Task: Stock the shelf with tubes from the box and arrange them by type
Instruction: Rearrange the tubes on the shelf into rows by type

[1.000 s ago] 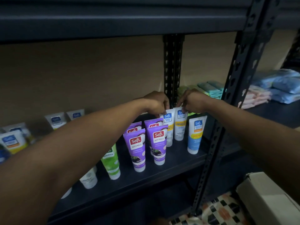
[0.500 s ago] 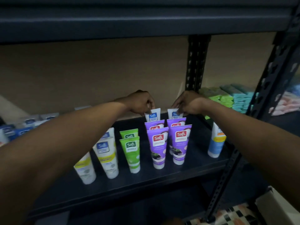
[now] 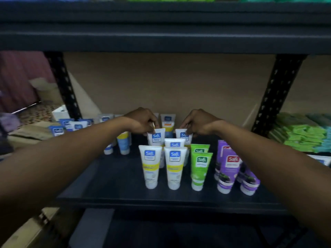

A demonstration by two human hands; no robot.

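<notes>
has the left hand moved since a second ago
Yes, leftward: left hand was by the purple tubes; now it pinches a white tube left of the green tubes.

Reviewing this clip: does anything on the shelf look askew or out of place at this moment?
The purple tubes with red logos at the right lean at differing angles, unlike the upright white yellow-banded tubes and green tubes, though lens distortion may exaggerate it. Nothing looks spilled or damaged.

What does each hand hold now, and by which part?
The left hand pinches a white tube by its flat top edge; the right hand pinches the neighbouring white tube the same way.
</notes>
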